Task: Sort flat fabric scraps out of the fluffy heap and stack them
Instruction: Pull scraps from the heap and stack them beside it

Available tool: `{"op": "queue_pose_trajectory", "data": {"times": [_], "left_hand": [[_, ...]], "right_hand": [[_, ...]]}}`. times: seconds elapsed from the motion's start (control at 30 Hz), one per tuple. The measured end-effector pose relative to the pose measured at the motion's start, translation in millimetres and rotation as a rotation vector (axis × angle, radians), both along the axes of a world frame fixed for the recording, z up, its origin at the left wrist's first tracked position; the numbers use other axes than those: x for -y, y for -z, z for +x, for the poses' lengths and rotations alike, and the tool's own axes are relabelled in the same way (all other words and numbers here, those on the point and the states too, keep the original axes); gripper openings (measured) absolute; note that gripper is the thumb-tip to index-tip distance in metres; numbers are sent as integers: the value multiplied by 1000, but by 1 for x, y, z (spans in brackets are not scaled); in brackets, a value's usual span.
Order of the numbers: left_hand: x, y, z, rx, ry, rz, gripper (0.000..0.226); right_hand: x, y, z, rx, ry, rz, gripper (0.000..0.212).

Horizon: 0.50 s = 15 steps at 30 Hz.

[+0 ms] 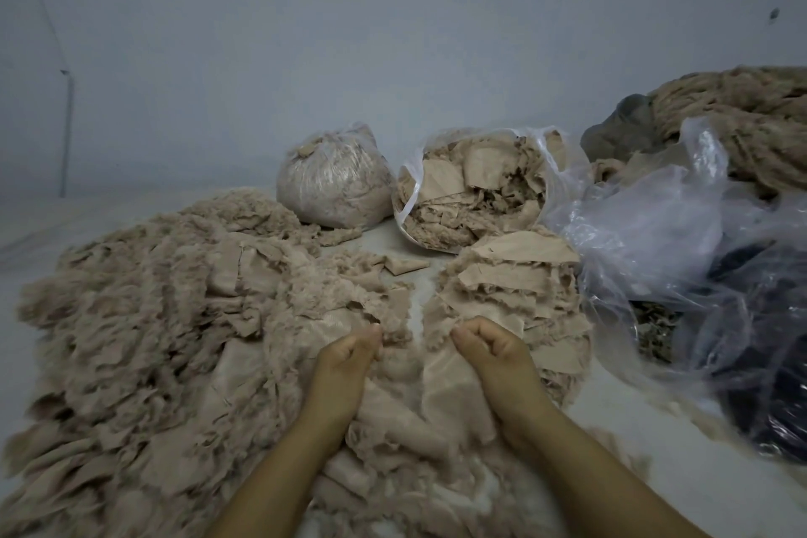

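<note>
head view: left hand [349, 356] and right hand [489, 347] each pinch a flat scrap edge just beside the stack [515, 280], apparently to spread it. fluffy heap [153, 319] lies left of the stack, keeping sorted pieces apart.

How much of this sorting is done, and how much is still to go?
Done: a stack of flat scraps on the right, more in the open bag. In hand: left hand and right hand each pinch fabric. Left: the fluffy heap remains big, so most is still unsorted.
</note>
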<state>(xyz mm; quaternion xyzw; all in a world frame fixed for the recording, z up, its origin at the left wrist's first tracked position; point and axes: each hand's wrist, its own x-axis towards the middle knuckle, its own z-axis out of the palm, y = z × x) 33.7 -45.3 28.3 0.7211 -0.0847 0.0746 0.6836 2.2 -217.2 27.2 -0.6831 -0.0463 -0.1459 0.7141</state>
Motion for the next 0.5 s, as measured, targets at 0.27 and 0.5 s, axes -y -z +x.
{"op": "queue_pose_trajectory", "data": {"times": [0.27, 0.5], "left_hand": [[7, 9, -7, -14, 327, 304, 24], [-6, 4, -6, -78, 314, 75, 30]], "right_hand": [[5, 2, 8, 88, 266, 19, 28], [18, -3, 10, 51, 363, 118, 25]]}}
